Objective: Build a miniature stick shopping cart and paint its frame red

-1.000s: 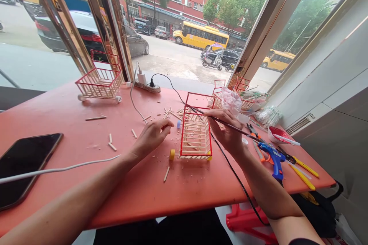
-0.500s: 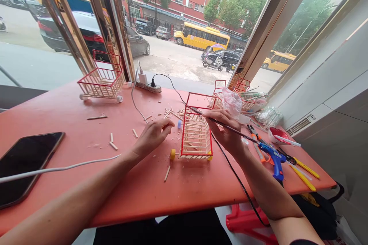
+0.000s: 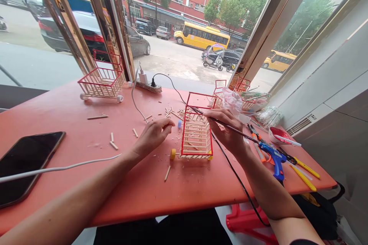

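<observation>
A small model shopping cart [image 3: 197, 134] of pale sticks with red-painted edges and yellow wheels stands mid-table. My right hand [image 3: 227, 130] rests against its right side, closed on a thin dark paintbrush [image 3: 230, 126] whose tip touches the cart's upper red rim. My left hand [image 3: 153, 134] lies on the table just left of the cart, fingers pinched together; what they hold, if anything, is too small to make out.
A finished cart [image 3: 100, 80] stands at the back left, more carts [image 3: 238, 88] at the back right. A phone [image 3: 25, 164] with a white cable lies left. A power strip [image 3: 148, 84], blue glue gun [image 3: 273, 157], red paint dish [image 3: 278, 134], yellow tools and stick scraps litter the orange table [image 3: 71, 122].
Almost nothing has moved; my right hand has shifted the brush slightly along the cart's top rim.
</observation>
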Demonstrator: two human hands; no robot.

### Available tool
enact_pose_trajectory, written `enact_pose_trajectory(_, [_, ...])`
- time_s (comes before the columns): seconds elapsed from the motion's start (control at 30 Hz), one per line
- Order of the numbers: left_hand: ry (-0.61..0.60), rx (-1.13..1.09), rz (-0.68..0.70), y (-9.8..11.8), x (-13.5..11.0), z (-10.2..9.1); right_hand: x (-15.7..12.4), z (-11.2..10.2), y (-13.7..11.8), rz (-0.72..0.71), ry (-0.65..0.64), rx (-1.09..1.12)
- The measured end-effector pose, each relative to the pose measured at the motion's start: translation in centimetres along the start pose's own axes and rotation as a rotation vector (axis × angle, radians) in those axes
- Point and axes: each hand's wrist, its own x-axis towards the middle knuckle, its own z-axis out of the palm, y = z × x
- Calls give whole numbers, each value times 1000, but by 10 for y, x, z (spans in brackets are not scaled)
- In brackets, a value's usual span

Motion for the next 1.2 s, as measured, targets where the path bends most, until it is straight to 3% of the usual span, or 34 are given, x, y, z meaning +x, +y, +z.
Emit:
enact_pose_trajectory(0.47, [25,6,-8,-1,-1,3,6,-9,-2,-8,-41,-34])
enact_pose_trajectory(0.7, [11,-5,-13,1,-3,3,10,-29,1,166,29,-92])
enact_pose_trajectory(1.0, [-14,11,-45,3,-3,1,3,-17,7,147,-38,-115])
enact_pose_trajectory(1.2, [-16,41,-59,5,-3,-1,3,-21,17,166,-38,-187])
